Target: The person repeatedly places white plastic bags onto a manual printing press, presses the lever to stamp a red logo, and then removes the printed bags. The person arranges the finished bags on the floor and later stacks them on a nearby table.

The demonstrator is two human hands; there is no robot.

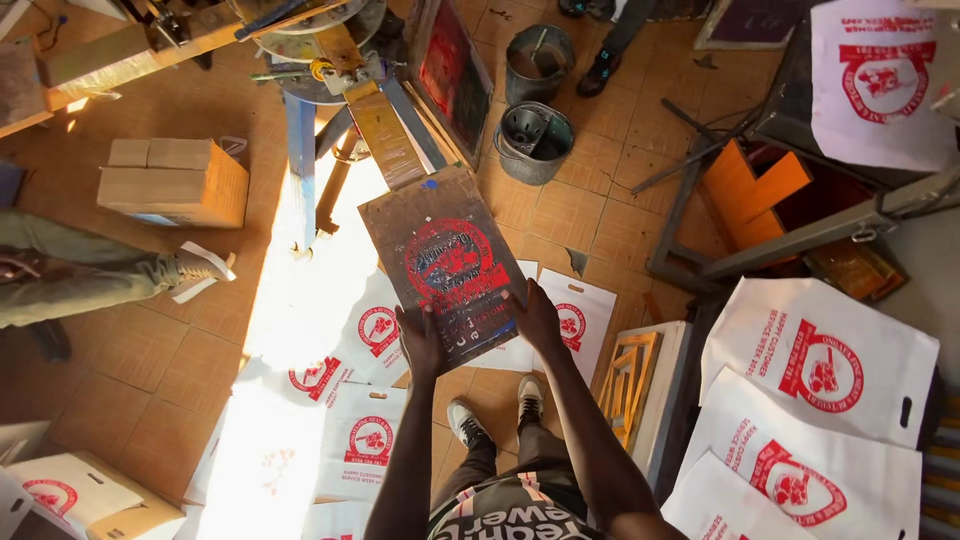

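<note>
The left hand (420,343) and right hand (537,318) grip the near edge of a flat rectangular wooden printing board stained with red ink (446,262), fingers curled under its corners. The board extends from a metal press arm (383,128) above white printed bags (375,325) lying on the tiled floor (130,350)

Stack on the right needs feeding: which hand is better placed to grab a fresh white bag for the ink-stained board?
Right, probably. Both hands grip the ink-stained board's near edge, the left hand beside the right hand. The printed white bags on the bench lie to the right, nearer that hand, though those appear already printed.
</note>
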